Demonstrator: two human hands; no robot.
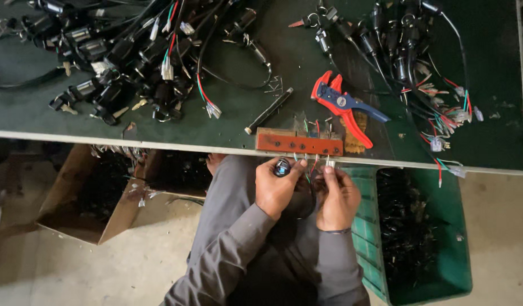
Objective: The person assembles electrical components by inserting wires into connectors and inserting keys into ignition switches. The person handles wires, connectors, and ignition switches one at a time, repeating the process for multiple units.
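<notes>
My left hand [275, 187] grips a small black switch part [282, 167] with a shiny round end, just below the table's front edge. Thin coloured wires [313, 164] run from it toward my right hand [336, 195], whose fingers pinch the wire ends. Directly above both hands, a red-brown wooden jig block [298, 143] with several small pins is fixed at the edge of the dark green table [233, 119]. A red and blue wire stripper [343, 106] lies just behind the block.
Piles of black switches with coloured wire leads lie at the table's back left [119, 56] and back right [403, 45]. A black rod [268, 110] lies near the middle. A cardboard box [91, 198] sits on the floor at left, a green crate [420, 238] of black parts at right.
</notes>
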